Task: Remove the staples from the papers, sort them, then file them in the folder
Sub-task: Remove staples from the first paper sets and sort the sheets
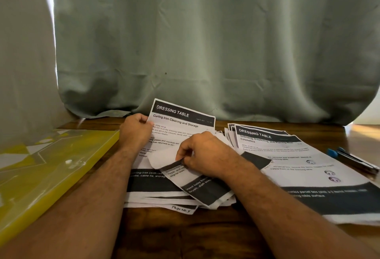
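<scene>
At worktop [185,234] centre | left hand [135,131] grips Curling Iron sheet [183,122]; right hand [202,153] pinches a curled page [164,159] | step: sorting, likely | next: lay it on 3 o'clock stack [287,155]

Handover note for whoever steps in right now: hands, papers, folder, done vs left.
Left hand grips the left edge of the "Curling Iron Cleaning and Storage" sheet, tilting it up from the middle pile.
Right hand pinches a curled-over sheet on that same pile.
A second pile, topped by the "Unboxing, Inspecting" page, lies fanned to the right.
The yellow folder lies shut at the left, with no paper going in yet.
A blue-handled tool lies at the far right, untouched.
Done: papers split into two piles, so sorting is underway. Whether staples remain cannot be seen.
Left: finish sorting, then file.
</scene>
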Available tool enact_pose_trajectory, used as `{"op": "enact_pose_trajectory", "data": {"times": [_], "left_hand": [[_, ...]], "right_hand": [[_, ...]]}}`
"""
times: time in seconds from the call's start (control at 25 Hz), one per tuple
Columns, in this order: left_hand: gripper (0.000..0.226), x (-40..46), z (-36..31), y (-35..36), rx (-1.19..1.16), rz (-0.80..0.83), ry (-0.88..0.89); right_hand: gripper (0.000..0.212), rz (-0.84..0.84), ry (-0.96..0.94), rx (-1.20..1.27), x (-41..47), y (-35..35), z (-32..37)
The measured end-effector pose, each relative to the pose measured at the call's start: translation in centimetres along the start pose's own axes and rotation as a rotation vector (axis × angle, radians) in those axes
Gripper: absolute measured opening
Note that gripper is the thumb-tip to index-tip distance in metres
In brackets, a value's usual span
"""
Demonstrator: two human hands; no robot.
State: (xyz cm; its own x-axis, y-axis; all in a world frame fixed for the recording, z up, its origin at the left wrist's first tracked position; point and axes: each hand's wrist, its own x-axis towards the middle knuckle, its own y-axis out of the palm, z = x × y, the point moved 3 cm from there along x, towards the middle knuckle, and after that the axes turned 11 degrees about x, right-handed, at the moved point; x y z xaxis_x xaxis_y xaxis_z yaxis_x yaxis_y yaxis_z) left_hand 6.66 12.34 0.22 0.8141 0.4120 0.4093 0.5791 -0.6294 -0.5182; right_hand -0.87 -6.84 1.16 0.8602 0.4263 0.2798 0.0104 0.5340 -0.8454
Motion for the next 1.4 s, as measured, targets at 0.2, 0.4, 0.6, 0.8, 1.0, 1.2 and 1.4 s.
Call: {"op": "enact_pose_trajectory", "data": {"times": [0.2,0.4,0.6,0.8,1.0,1.2,1.4], "left_hand": [[0.013,0.2,-0.4,-0.3,-0.29,0.122,-0.023],[0.017,-0.4,-1.0,-0.7,-0.532,0.157,-0.064],[0.015,-1.1,-1.5,-0.8,-0.674,0.219,-0.059],[0.02,-1.6,-1.3,-0.5,-0.639,0.305,-0.079],[0.032,-1.4,-0.7,0.0,-0.625,0.339,-0.177],[0.013,-1.2,-0.3,0.0,-0.576,0.351,-0.169],[0.014,-0.6,-0.2,-0.6,-0.565,0.332,-0.185]], "right_hand": [[0.02,-0.397,-0.111,-0.108,-0.7,-2.4,0.9],[0.021,-0.924,-0.259,-0.155,-1.1,-4.8,0.6],[0.022,-1.034,-0.276,-0.249,-1.1,-7.9,2.7],[0.023,-0.871,-0.191,-0.166,-0.2,-7.8,3.4],[0.025,-0.691,-0.189,-0.191,3.7,-10.2,5.2],[0.017,-0.324,-0.002,-0.259,8.0,-10.2,4.8],[0.015,-0.47,0.045,-0.175,5.6,-5.8,1.1]]}}
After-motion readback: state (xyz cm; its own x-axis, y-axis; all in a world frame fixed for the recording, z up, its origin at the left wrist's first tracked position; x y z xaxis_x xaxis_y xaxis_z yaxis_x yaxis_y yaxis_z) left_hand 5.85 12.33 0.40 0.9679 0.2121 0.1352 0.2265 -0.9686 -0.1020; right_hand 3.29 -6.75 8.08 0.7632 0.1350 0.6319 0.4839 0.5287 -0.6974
